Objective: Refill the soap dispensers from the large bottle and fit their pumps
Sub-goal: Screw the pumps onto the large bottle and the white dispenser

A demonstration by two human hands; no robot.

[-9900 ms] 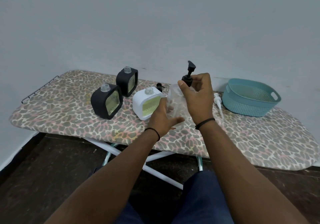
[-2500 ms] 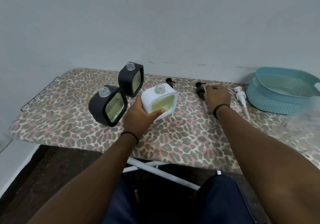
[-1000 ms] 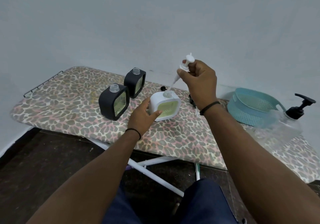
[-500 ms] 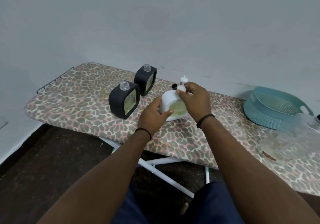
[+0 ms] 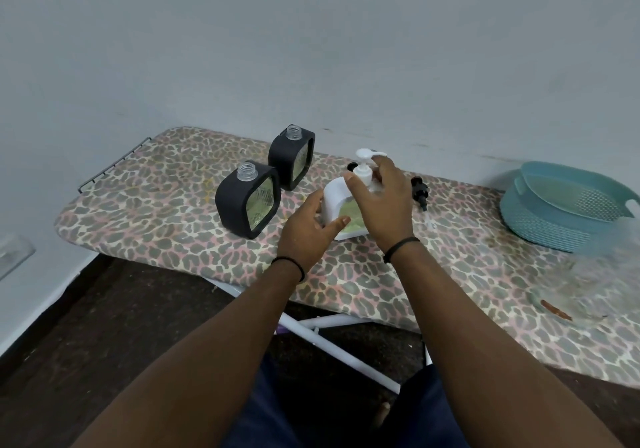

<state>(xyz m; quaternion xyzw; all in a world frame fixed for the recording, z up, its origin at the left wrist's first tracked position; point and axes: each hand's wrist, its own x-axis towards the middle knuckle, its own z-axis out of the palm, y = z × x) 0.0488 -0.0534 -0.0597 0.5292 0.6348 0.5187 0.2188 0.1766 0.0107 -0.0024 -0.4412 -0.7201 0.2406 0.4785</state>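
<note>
A white square dispenser [image 5: 334, 201] with green soap stands on the ironing board [image 5: 166, 201]. My left hand [image 5: 308, 229] grips its left side. My right hand [image 5: 379, 201] is closed around the white pump [image 5: 363, 167] seated in its neck. Two black dispensers [image 5: 247, 200] [image 5: 292, 156] stand open-necked to the left, without pumps. A black pump [image 5: 419, 193] lies on the board to the right of my right hand; another black pump [image 5: 351, 166] peeks out behind the white dispenser. The large clear bottle [image 5: 588, 285] lies blurred at the right edge.
A teal plastic basket [image 5: 554, 226] sits at the back right against the wall. The board's wire rack [image 5: 110, 167] ends the left side. The dark floor and the white board legs [image 5: 332, 336] lie below.
The white pump has gone down into the white dispenser's neck, and my right hand has shifted its grip around the pump collar. My left hand still holds the dispenser. The camera has shifted.
</note>
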